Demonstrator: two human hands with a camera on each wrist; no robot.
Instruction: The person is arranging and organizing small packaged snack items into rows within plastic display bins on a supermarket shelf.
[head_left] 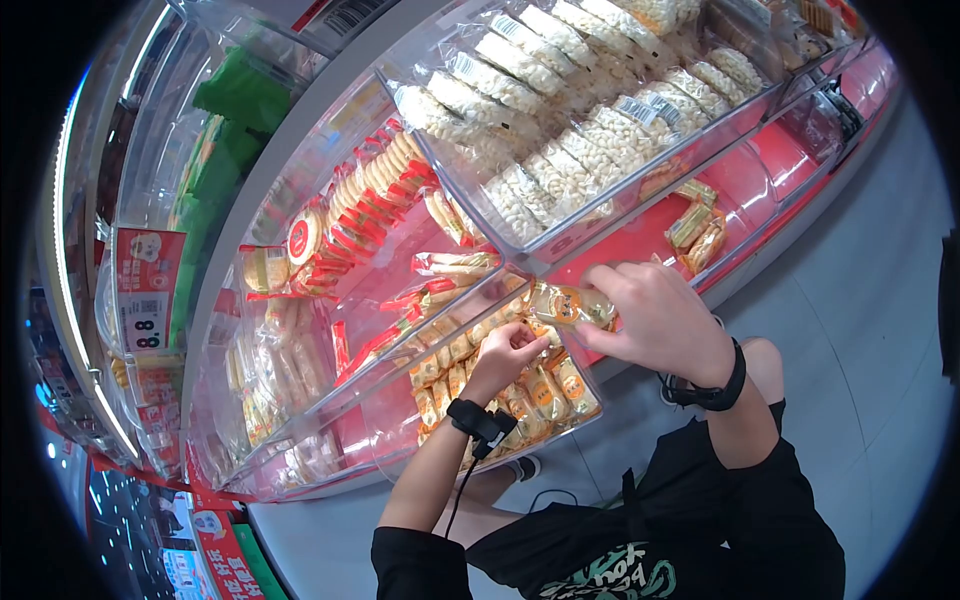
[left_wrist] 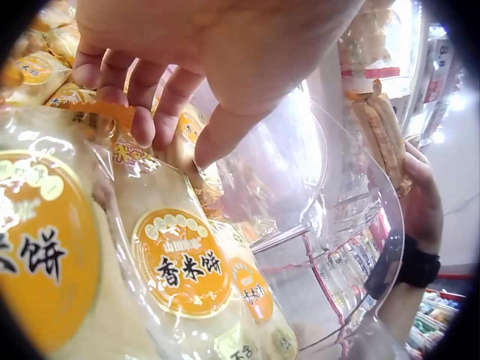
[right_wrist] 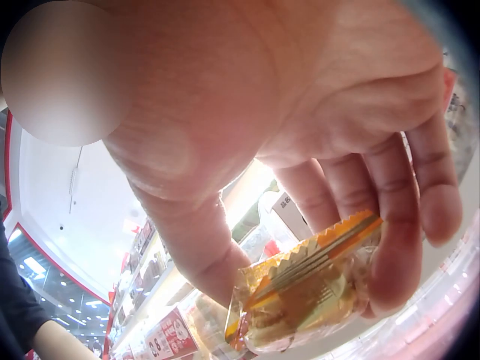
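Observation:
My right hand [head_left: 660,318] pinches an orange-and-clear wrapped snack [head_left: 568,304] between thumb and fingers, above the corner of a clear bin; the right wrist view shows the packet [right_wrist: 304,289] across the fingertips. My left hand [head_left: 507,352] is over the bin of orange-labelled rice cracker packets [head_left: 545,392]. In the left wrist view, that hand's bent fingers [left_wrist: 165,97] touch the top edges of the packets [left_wrist: 184,262]; whether they grip one I cannot tell.
A clear bin of white puffed rice cakes [head_left: 520,60] stands above at the back. Red-wrapped round crackers [head_left: 370,190] lie to the left. A few loose packets [head_left: 697,228] sit on the red shelf at the right. A price sign [head_left: 148,290] hangs far left.

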